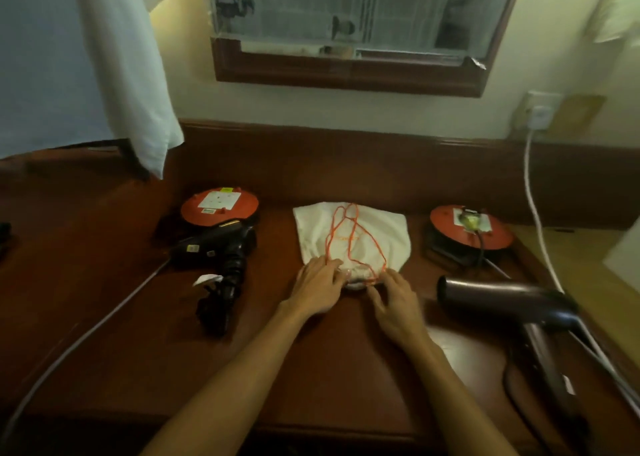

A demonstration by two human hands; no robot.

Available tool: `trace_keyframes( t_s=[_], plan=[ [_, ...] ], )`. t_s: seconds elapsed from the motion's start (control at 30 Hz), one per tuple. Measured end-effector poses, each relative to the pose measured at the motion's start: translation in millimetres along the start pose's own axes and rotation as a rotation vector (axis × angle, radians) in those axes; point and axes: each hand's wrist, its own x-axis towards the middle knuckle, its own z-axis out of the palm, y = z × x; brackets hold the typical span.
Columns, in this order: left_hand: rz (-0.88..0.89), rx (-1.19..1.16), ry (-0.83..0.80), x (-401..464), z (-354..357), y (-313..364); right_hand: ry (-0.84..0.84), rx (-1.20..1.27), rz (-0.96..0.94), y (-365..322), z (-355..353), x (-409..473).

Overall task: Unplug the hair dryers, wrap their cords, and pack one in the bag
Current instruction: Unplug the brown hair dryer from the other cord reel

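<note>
A white drawstring bag [360, 234] with an orange cord [349, 237] lies on the middle of the wooden desk [104, 282]. My left hand [317, 289] rests at the bag's near opening, fingers on the fabric. My right hand [393, 303] touches the opening's right side, fingers fairly straight. A black hair dryer [221, 254] lies to the left with its cord wound around the handle. A dark brown hair dryer [512, 303] lies to the right, its cord running toward the right reel.
Two orange cable reels stand at the back: one on the left [220, 206], one on the right [471, 228] with a plug in it. A white cable [535, 213] hangs from a wall socket [538, 116]. A grey cable [86, 331] crosses the desk's left side.
</note>
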Motion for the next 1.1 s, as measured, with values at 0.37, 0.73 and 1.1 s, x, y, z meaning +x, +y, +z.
trace_keyframes(
  t_s=[0.37,0.73,1.1],
  plan=[
    [0.080,0.051,0.199,11,3,49,0.199,0.419,-0.005,16,-79,-14],
    [0.350,0.066,-0.001,119,34,197,0.317,0.287,0.182,104,-206,70],
    [0.277,-0.039,-0.086,201,97,213,-0.043,-0.112,0.295,187,-179,185]
  ],
)
